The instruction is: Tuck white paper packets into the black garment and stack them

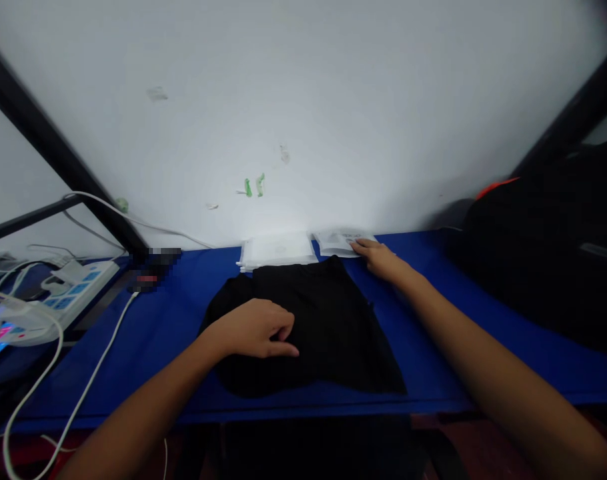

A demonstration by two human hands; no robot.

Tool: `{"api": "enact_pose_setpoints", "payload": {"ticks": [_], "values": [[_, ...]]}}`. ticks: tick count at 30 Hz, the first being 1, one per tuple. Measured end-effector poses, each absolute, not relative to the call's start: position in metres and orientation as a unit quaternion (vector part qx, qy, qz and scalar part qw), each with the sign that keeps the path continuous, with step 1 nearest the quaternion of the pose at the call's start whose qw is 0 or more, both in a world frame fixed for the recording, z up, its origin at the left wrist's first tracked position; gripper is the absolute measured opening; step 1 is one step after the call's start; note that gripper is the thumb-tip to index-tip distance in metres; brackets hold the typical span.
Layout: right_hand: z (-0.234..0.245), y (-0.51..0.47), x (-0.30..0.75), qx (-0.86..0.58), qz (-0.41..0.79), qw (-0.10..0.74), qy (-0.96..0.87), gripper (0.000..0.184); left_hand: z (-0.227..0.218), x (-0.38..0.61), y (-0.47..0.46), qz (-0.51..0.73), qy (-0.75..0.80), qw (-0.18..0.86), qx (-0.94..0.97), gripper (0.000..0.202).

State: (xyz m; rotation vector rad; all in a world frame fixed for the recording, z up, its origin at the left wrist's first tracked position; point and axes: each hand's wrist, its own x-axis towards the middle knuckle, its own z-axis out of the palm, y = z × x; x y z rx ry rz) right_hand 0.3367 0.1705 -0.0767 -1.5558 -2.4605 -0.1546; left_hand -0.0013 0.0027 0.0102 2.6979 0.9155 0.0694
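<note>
A folded black garment [328, 313] lies on the blue table [173, 313] in front of me. My left hand [256, 328] rests on the garment's left side, fingers curled loosely with the thumb stretched flat, gripping nothing I can see. My right hand [378, 257] reaches to the table's far edge and lies on a clear plastic bag with printing [341, 240]. Its fingertips press on the bag's near right corner. A second stack of clear plastic bags [278, 250] sits just left of it, against the white wall.
A white power strip [58, 293] with cables sits at the far left, and a white cable [98, 367] trails across the table. A large black bag [548, 253] with an orange patch fills the right side. Black frame bars run diagonally at both upper corners.
</note>
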Motion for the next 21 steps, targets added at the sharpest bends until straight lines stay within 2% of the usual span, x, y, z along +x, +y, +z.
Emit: {"api": "enact_pose_setpoints", "payload": {"ticks": [6, 10, 12, 14, 15, 18, 21], "values": [[-0.071, 0.164, 0.326, -0.555, -0.052, 0.080, -0.826, 0.080, 0.019, 0.001, -0.009, -0.032, 0.325, 0.202, 0.923, 0.052], [-0.054, 0.148, 0.314, -0.554, -0.083, 0.119, -0.820, 0.068, 0.019, -0.001, -0.012, -0.045, 0.314, 0.198, 0.928, 0.056], [-0.037, 0.129, 0.302, -0.516, -0.072, 0.170, -0.836, 0.049, 0.021, -0.003, -0.014, -0.049, 0.314, 0.185, 0.930, 0.048], [-0.016, 0.102, 0.285, -0.464, -0.043, 0.172, -0.868, 0.028, 0.022, -0.004, -0.015, -0.041, 0.317, 0.178, 0.931, 0.031], [-0.006, 0.087, 0.275, -0.414, 0.009, 0.165, -0.895, 0.023, 0.023, -0.004, -0.015, -0.031, 0.317, 0.178, 0.931, 0.023], [0.015, 0.040, 0.245, -0.315, 0.140, 0.131, -0.929, 0.033, 0.021, -0.006, -0.011, 0.007, 0.330, 0.178, 0.927, 0.009], [0.018, 0.010, 0.228, -0.287, 0.192, 0.040, -0.938, 0.034, 0.020, -0.010, -0.004, 0.049, 0.374, 0.162, 0.912, 0.011]]}}
